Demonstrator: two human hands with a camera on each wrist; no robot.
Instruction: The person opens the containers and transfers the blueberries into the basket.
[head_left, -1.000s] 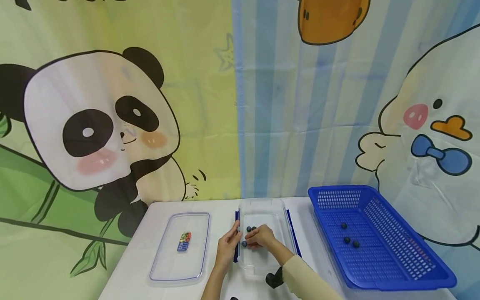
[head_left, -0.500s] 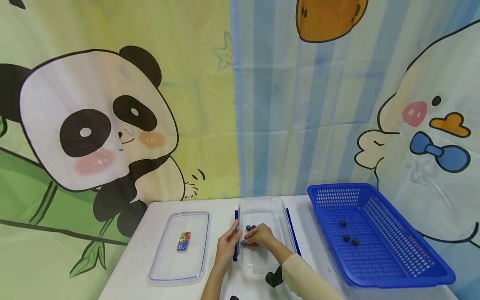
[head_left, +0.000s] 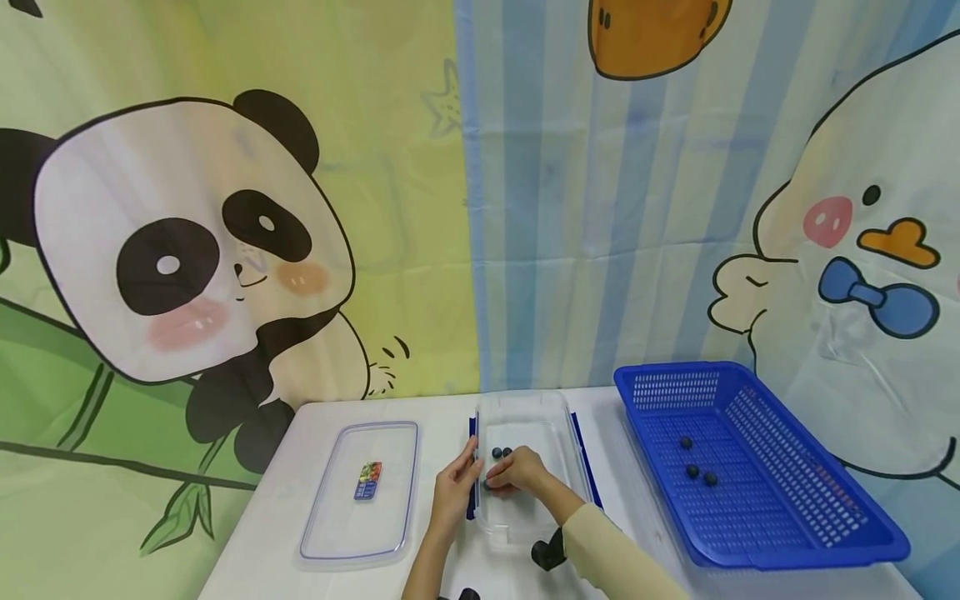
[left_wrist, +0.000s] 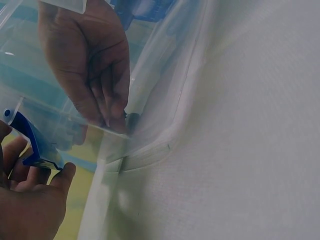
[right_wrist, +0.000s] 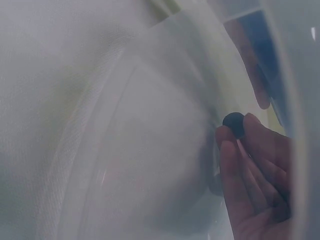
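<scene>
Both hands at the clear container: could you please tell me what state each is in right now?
Left hand: closed, holding the blue flap of the clear container.
Right hand: closed, pinching a small dark ball.

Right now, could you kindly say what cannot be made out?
Print on label, head view: too small.
Left hand, left wrist view: cut off by left edge.
Floor of box beneath right hand, head view: hidden by hand.
Black object, head view: cut by bottom edge.

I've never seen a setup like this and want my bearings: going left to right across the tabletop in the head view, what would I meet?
Clear lid → person's left hand → clear box → blue basket.
</scene>
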